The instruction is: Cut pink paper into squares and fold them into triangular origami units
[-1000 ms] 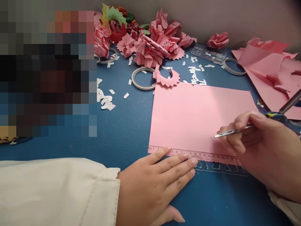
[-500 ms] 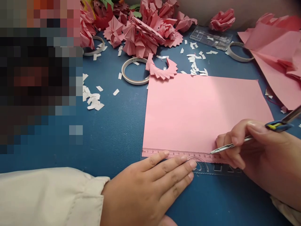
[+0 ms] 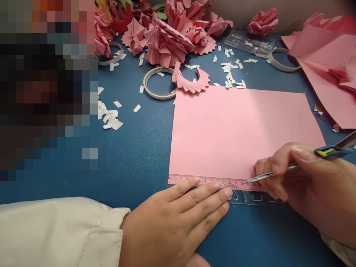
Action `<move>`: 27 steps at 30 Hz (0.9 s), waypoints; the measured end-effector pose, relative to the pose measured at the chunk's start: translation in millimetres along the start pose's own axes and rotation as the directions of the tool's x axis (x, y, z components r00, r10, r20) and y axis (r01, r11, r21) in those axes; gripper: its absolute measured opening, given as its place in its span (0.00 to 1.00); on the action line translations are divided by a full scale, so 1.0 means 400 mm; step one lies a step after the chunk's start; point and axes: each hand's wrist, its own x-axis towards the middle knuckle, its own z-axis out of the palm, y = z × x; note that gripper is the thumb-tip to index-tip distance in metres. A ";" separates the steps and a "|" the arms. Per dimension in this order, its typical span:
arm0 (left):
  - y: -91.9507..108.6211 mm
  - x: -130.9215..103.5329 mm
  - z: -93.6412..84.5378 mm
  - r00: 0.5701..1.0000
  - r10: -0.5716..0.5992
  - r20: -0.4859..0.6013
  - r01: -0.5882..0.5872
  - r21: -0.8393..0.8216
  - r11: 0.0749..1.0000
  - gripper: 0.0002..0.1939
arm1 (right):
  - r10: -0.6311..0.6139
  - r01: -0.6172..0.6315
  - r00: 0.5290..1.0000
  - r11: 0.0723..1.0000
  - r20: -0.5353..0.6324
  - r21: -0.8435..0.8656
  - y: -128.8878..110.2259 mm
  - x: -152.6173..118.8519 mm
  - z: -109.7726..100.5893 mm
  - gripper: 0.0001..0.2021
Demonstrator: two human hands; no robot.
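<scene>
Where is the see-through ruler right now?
In the head view, the clear ruler lies along the near edge of the pink paper sheet, under the left hand's fingers and beside the right hand.

Paper flowers [image 3: 169, 44]: sitting heaped at back, one lone flower [image 3: 263, 23] resting to R.
Clear case [image 3: 250, 43]: lying flat btwn lone flower & white scraps [image 3: 229, 76].
Mid tape roll [image 3: 162, 97]: lying flat, pleated ring [image 3: 191, 85] overlapping its R edge.
R tape roll [image 3: 283, 67]: lying nr case, loose pink sheets [image 3: 319, 55] spreading beside it.
</scene>
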 end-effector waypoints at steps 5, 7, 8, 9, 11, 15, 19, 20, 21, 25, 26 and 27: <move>0.002 -0.004 0.000 1.000 0.008 -0.002 -0.008 0.012 1.000 0.30 | 0.010 -0.011 1.000 1.000 -0.025 -0.025 0.014 0.001 -0.010 0.25; 0.003 -0.004 0.001 1.000 0.010 -0.004 -0.009 0.014 1.000 0.30 | 0.015 -0.015 1.000 1.000 -0.023 -0.027 0.011 0.000 -0.006 0.25; 0.003 -0.003 0.002 1.000 0.007 -0.002 -0.007 0.015 1.000 0.30 | 0.017 -0.017 1.000 1.000 -0.019 -0.025 0.007 -0.002 -0.003 0.25; 0.003 -0.002 0.002 1.000 0.002 0.002 -0.002 0.018 1.000 0.30 | 0.018 -0.018 1.000 1.000 -0.013 -0.021 0.002 -0.003 0.001 0.25; 0.004 -0.001 0.003 1.000 -0.004 0.002 0.004 0.023 1.000 0.30 | 0.019 -0.019 1.000 1.000 0.004 -0.008 -0.010 -0.005 0.010 0.24; 0.008 -0.003 0.008 1.000 -0.011 -0.007 0.012 0.020 1.000 0.30 | 0.012 -0.012 0.999 1.000 0.032 0.021 -0.032 0.000 0.027 0.22; 0.002 -0.003 0.005 1.000 -0.007 -0.016 0.007 0.006 1.000 0.30 | 0.000 -0.001 0.999 1.000 0.036 0.026 -0.040 0.010 0.040 0.22; 0.001 -0.002 0.002 1.000 -0.004 -0.027 0.004 0.005 1.000 0.30 | -0.002 0.001 0.999 1.000 0.037 0.027 -0.041 0.011 0.042 0.22; 0.001 -0.003 -0.002 0.999 -0.004 -0.045 0.005 0.009 1.000 0.29 | -0.006 0.005 0.999 1.000 0.037 0.029 -0.042 0.011 0.044 0.22; 0.039 -0.027 0.006 0.987 0.050 -0.150 -0.040 0.067 0.997 0.20 | -0.001 -0.001 0.999 0.999 0.038 0.046 -0.044 0.002 0.042 0.22; 0.061 -0.039 0.021 0.982 0.058 -0.179 -0.048 0.059 0.997 0.15 | 0.005 -0.007 0.999 0.999 0.039 0.048 -0.045 0.000 0.041 0.22; 0.086 -0.053 0.041 0.941 -0.055 -0.335 0.032 -0.074 0.997 0.13 | 0.008 -0.010 0.999 0.999 0.039 0.052 -0.045 -0.003 0.039 0.22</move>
